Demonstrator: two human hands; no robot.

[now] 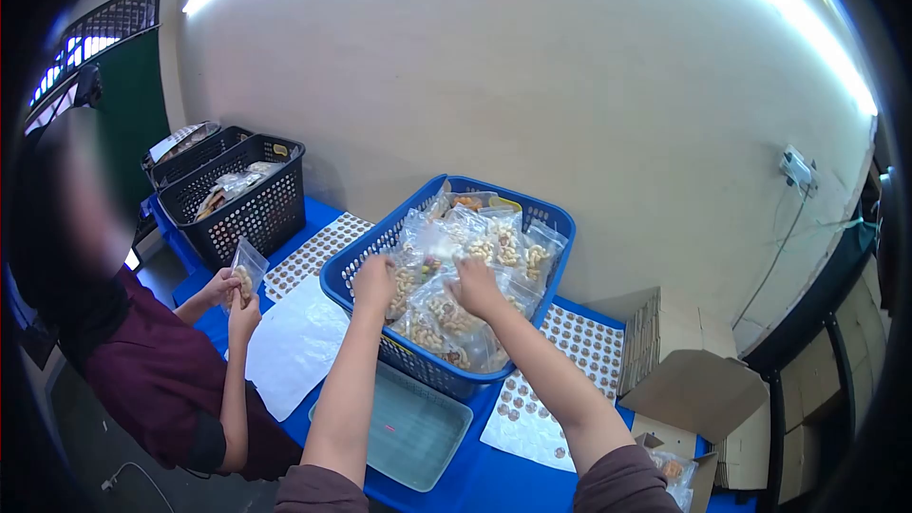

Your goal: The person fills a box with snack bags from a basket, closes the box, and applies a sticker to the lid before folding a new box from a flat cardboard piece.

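A blue plastic basket (543, 199) holds a heap of clear plastic bags (442, 316) filled with pale, curved snack pieces. Over the left part of the heap is my left hand (374, 283), its fingers closed. My right hand (477, 287) is over the middle of the heap, also closed, with its fingertips smeared by motion. A bright, blurred patch of clear plastic lies between my hands; whether either hand grips it cannot be made out. Some orange pieces show in a bag (470, 200) at the back of the basket.
A shallow grey-green tray (418, 477) sits before the basket on a blue cloth (475, 456). Sheets of round stickers (581, 351) lie on both sides. Cardboard boxes (703, 389) stand at right. At left, a person (142, 351) holds a snack bag (244, 275) near black baskets (252, 214).
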